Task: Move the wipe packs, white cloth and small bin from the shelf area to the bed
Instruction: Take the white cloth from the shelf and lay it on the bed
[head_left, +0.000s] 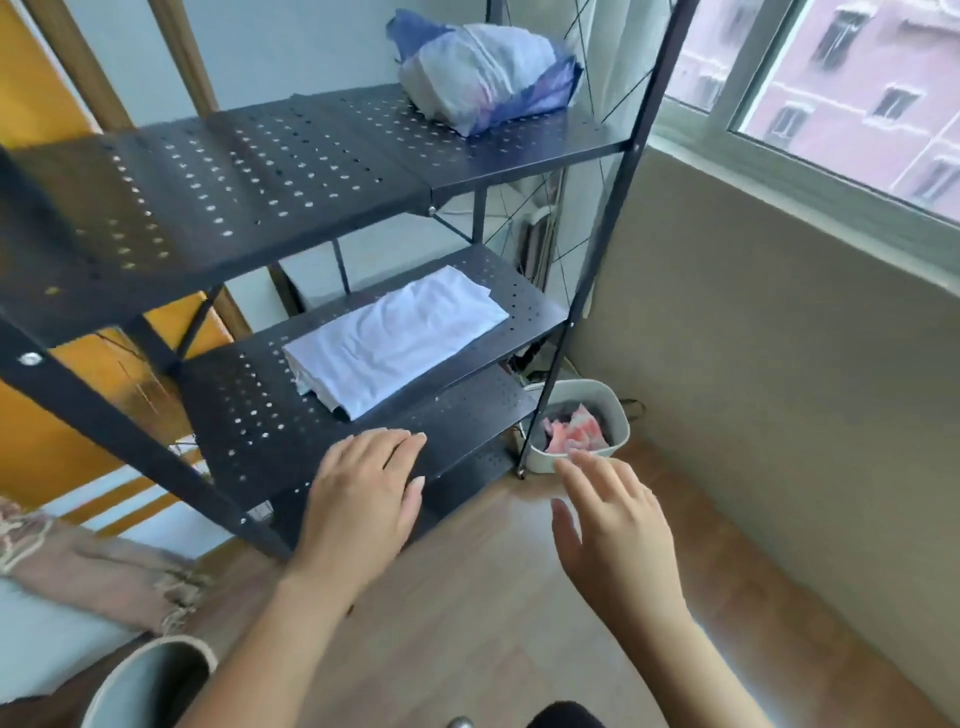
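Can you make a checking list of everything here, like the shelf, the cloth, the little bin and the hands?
Surface: black perforated metal shelf, wooden floor.
Job's things: folded white cloth on middle shelf; small bin on floor beside shelf, pink scraps inside; bluish wipe pack on top shelf.
Clutter: fringed blanket lower left.
Grippers: left hand open over shelf edge; right hand open, near bin.
Cables: some behind shelf, unclear.
Surroundings: window, beige wall.

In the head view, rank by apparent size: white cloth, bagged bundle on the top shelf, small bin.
1. white cloth
2. bagged bundle, nearly alike; order unsure
3. small bin, smallest, though farther away and partly hidden
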